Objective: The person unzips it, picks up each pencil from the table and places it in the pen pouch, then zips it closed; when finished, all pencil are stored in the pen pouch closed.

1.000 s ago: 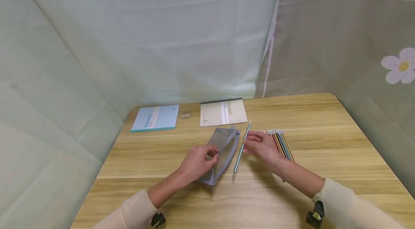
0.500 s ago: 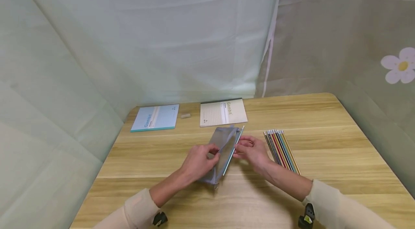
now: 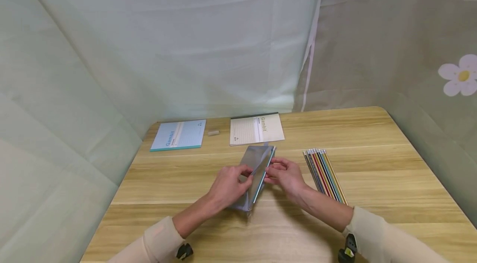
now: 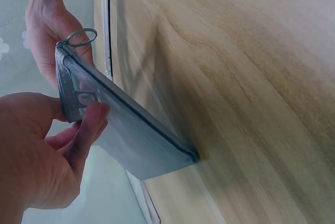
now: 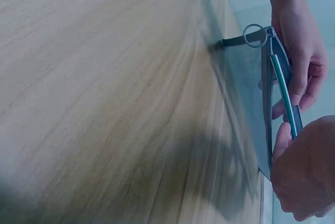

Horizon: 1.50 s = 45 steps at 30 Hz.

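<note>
Teal pencil (image 5: 283, 89) in right grip (image 3: 287, 176), at mouth of pouch (image 3: 255, 156)

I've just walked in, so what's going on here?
A person is working with both hands at a wooden table. The left hand grips one side of a grey see-through pencil pouch, its mouth open. The right hand pinches a teal pencil, lined up along that opening. More pencils lie side by side on the right. Farther back are a blue Gambit notebook and a cream Gambit notebook.
</note>
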Motion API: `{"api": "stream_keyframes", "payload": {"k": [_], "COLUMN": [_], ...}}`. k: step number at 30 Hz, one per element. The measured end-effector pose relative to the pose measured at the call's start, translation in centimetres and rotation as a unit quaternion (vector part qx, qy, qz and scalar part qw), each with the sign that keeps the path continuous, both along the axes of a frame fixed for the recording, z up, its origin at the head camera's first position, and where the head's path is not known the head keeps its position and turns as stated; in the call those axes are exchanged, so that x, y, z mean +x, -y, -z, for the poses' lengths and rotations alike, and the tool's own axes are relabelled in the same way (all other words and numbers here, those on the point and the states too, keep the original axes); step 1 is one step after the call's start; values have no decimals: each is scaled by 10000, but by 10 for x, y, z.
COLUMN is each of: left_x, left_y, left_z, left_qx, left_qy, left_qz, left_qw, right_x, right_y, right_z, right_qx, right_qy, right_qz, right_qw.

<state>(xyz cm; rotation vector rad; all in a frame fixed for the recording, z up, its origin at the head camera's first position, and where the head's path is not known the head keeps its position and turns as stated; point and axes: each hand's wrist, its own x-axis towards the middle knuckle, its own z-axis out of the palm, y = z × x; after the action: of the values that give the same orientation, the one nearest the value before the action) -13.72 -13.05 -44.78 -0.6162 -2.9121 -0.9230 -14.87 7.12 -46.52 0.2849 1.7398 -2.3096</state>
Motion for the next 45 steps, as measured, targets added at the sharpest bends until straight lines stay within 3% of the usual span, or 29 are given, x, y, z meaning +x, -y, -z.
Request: {"api": "stream_keyframes", "payload": {"k": [18, 33, 45], "left_x": [0, -1, -2], "left_y": [-3, -4, -6], "left_z": [1, 0, -3], "left_qx": [-55, -72, -137], "left_qy": [-28, -31, -613], "left_qz": [-5, -14, -136], "left_qw": [10000, 10000, 9979], "right_x": [4, 2, 5], "right_y": [15, 13, -11], "right_z": [5, 2, -5], "right_qx": [32, 221, 359], "right_qy": [183, -45, -419], "right_qz": [-94, 17, 245], "right_qw": [9998, 9997, 9982]}}
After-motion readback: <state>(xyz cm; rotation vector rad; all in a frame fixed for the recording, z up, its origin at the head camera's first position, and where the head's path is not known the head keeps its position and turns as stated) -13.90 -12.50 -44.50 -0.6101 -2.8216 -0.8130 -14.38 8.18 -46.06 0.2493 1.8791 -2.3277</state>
